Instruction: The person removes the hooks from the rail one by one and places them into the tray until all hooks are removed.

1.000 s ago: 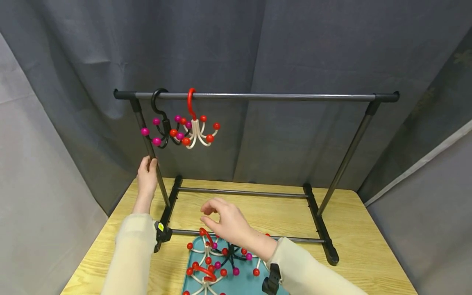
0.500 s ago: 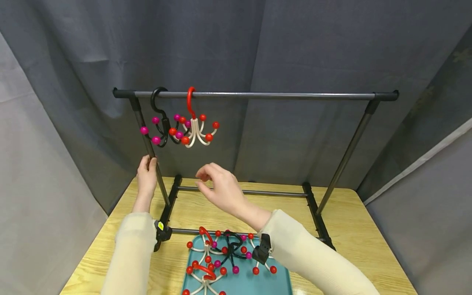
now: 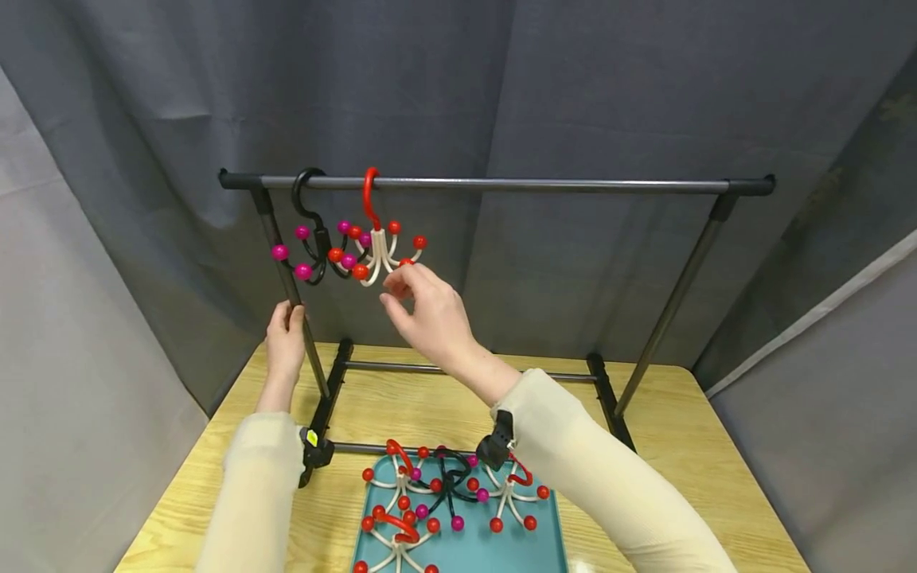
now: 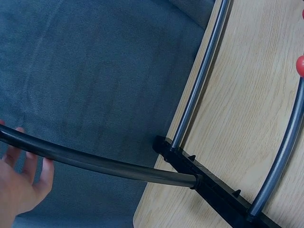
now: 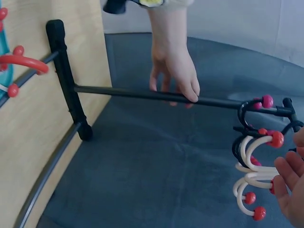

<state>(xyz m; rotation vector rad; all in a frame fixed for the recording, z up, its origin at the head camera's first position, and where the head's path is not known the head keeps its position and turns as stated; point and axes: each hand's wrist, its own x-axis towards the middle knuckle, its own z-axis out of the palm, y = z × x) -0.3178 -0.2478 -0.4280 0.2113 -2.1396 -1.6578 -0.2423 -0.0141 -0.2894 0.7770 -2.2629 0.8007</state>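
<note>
My left hand [image 3: 285, 341] holds the left upright post [image 3: 314, 358] of a dark metal clothes rack, thumb on one side and fingers behind it. From the rack's top bar [image 3: 559, 185] hang two multi-armed hook hangers. One is a black hanger [image 3: 322, 243] with magenta balls; the other is a white hanger [image 3: 377, 243] with a red hook and red balls. My right hand [image 3: 433, 318] is raised just below the white hanger, fingers loosely bent and holding nothing. Its fingertips overlap the hanger's lower right arm in the head view.
A teal tray [image 3: 526, 549] lies on the wooden table [image 3: 179, 517] in front of the rack. On it are several more hangers, including a black one [image 3: 450, 485] and a white one [image 3: 510, 489]. Grey curtains [image 3: 609, 95] stand behind and at the sides.
My right hand has risen from above the tray to just under the white hanger, uncovering the tray's right part. My left hand stays on the post.
</note>
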